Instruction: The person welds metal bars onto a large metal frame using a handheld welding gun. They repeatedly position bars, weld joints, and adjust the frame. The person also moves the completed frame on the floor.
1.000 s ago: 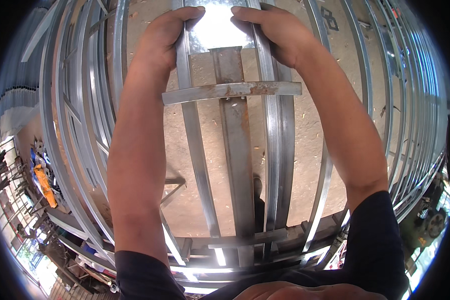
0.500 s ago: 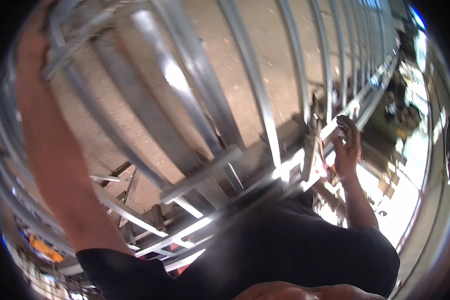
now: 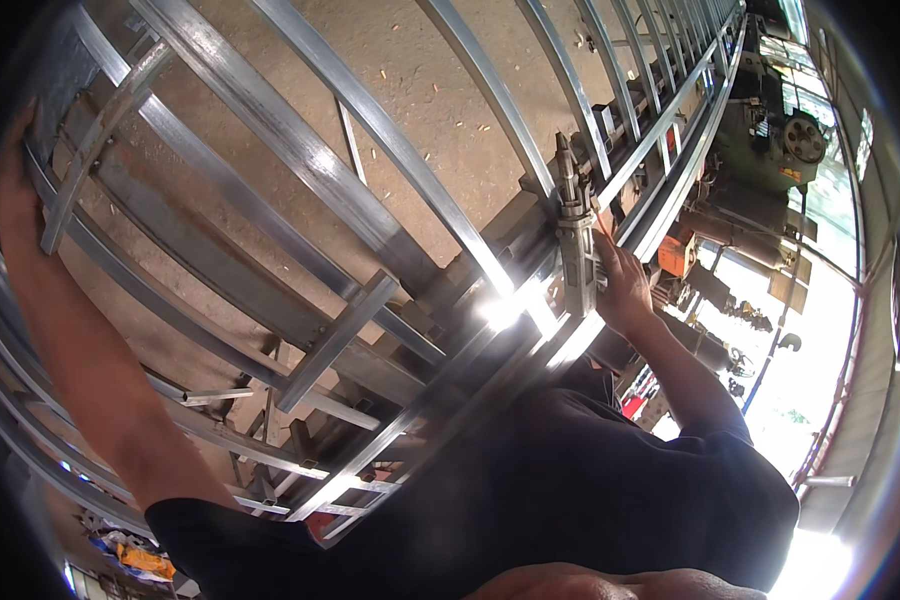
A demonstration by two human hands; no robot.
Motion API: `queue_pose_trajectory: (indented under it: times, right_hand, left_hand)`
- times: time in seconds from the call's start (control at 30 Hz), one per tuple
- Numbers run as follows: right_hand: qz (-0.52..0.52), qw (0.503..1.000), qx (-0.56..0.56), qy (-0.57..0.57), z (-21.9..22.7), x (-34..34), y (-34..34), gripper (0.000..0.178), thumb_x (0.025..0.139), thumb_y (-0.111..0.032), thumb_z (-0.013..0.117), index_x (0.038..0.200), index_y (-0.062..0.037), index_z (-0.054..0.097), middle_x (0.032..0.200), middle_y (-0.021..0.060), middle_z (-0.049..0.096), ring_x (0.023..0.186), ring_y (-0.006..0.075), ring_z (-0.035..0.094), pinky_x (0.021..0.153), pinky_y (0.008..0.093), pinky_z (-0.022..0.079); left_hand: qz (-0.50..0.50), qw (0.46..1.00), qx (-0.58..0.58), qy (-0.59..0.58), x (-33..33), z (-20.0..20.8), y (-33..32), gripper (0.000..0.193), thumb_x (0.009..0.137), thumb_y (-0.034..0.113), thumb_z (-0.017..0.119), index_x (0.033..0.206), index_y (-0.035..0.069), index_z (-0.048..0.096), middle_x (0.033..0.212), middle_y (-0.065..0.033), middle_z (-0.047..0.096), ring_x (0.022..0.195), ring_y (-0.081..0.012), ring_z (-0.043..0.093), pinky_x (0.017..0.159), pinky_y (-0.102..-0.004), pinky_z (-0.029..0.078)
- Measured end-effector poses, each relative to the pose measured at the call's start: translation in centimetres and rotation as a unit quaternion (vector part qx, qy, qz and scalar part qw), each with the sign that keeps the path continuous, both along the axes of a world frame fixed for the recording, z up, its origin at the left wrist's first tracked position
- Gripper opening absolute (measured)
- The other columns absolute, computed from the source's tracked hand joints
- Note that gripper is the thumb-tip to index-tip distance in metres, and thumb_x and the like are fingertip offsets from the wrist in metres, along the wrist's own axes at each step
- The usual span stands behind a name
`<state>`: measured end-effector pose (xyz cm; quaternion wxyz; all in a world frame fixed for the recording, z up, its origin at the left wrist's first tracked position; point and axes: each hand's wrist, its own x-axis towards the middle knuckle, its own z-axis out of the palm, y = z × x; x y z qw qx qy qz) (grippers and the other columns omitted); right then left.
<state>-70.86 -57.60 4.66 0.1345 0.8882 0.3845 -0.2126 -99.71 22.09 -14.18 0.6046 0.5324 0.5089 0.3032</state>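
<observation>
My right hand [image 3: 627,288] is at a grey metal clamp that looks like locking pliers [image 3: 576,245], its fingers bent in against the clamp's right side. Part of those fingers is hidden behind it. The clamp stands at the long steel rail [image 3: 655,135] of a welded frame, where a crossbar [image 3: 395,150] meets it. My left arm reaches far out to the left, and my left hand [image 3: 15,165] lies at the picture's dark rim beside the frame's bars; its fingers do not show clearly. A short square tube [image 3: 338,340] lies across the bars in front of me.
Many parallel square tubes run away to the upper right above a bare concrete floor [image 3: 410,60]. A green machine with a handwheel [image 3: 803,137] stands at the right, with an orange box [image 3: 676,252] nearer. Orange and white cloth [image 3: 142,560] lies at the lower left.
My view has swung, so the frame and clamp sit further left. My right hand has come from beside the clamp up against it. My left arm stays stretched out, lower in the picture.
</observation>
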Motion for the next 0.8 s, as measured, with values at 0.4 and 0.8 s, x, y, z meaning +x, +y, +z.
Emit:
queue_pose_trajectory:
  times: [0.4,0.8]
  right_hand:
    - [-0.111,0.987,0.085,-0.073,8.8,-1.1,-7.0,0.055,0.086,-0.012,0.074,0.135,-0.0034,0.053,0.115,0.0173,0.068,0.095,0.0377,0.069,0.084,0.0467,0.056]
    - [-0.191,0.942,0.072,-0.265,33.3,-4.5,-6.7,0.047,0.091,-0.018,0.069,0.133,-0.0033,0.054,0.11,0.0169,0.069,0.086,0.0352,0.07,0.075,0.0439,0.057]
  left_hand:
    - [-0.008,0.986,-0.165,-0.013,0.8,0.7,-1.5,0.065,0.088,0.039,0.076,0.137,-0.002,0.061,0.132,-0.0147,0.066,0.116,-0.0286,0.063,0.104,-0.036,0.047]
    - [-0.085,0.98,-0.122,-0.13,0.2,-3.9,3.0,0.039,0.101,0.024,0.059,0.13,-0.002,0.064,0.129,-0.0132,0.066,0.116,-0.0241,0.061,0.106,-0.0343,0.043]
